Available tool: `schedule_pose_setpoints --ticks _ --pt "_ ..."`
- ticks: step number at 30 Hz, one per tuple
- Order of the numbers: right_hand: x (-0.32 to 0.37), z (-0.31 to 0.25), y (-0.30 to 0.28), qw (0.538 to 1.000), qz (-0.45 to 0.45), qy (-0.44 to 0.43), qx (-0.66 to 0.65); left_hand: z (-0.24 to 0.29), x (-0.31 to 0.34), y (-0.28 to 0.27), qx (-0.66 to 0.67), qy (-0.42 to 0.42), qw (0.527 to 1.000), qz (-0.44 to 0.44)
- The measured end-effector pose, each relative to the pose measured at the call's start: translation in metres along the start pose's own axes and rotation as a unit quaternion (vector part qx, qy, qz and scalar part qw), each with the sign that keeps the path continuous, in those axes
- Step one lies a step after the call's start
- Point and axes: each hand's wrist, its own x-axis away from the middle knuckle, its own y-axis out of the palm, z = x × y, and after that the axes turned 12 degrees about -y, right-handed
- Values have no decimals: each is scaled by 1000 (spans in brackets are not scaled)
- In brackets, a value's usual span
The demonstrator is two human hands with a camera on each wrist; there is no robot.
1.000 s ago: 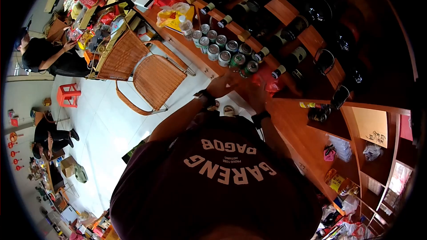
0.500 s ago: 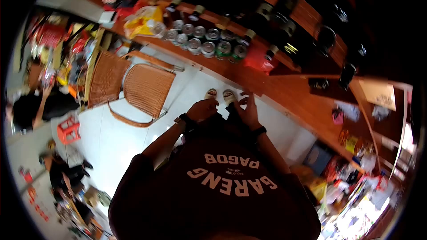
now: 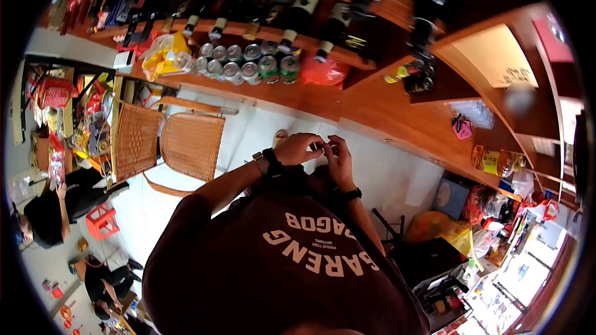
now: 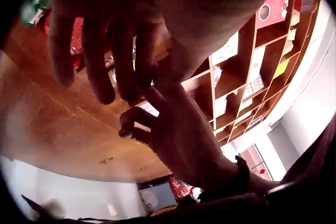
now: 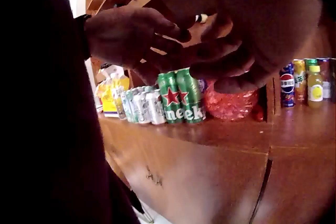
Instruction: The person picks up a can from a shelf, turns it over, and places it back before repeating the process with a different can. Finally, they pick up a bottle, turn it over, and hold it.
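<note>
In the head view my left hand [image 3: 295, 149] and right hand [image 3: 339, 162] are raised in front of my body, over the floor before the counter. Their fingertips come together, loosely bent, and nothing shows between them. The left wrist view has the fingers of my left hand [image 4: 110, 50] hanging apart, with my right hand [image 4: 181, 134] just beyond. Across from my right hand [image 5: 262, 29] in the right wrist view is my left hand [image 5: 126, 35]. Beyond them, two green beer cans [image 5: 181, 98] stand in front of a red plastic bag [image 5: 231, 100].
Rows of cans [image 3: 233, 73] line the wooden counter [image 3: 298, 100], below racked bottles [image 3: 298, 15]. Nearby is a yellow bag [image 3: 162, 56]. A wicker chair [image 3: 192, 146] stands at left, beside a red stool [image 3: 101, 220]. Two other people are at far left.
My hands drew back from the counter beside the cans, then rose and came together at the fingertips. The view has turned to the right along the counter.
</note>
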Motion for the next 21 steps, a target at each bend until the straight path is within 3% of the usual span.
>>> schedule_pose_setpoints --ticks 2,4,8,12,21 --pt "7 -1 -20 999 32 -1 7 27 -12 8 26 25 999 -16" --pt "11 -13 -44 995 89 -39 -20 57 -24 23 139 26 990 -3" --pt "29 -19 -96 986 150 -64 -42 100 -52 65 190 15 978 -78" --pt "52 -23 -149 984 146 -62 -83 133 -75 115 250 25 957 -147" --pt "120 6 -245 958 242 -78 -136 201 -122 213 194 103 948 -231"
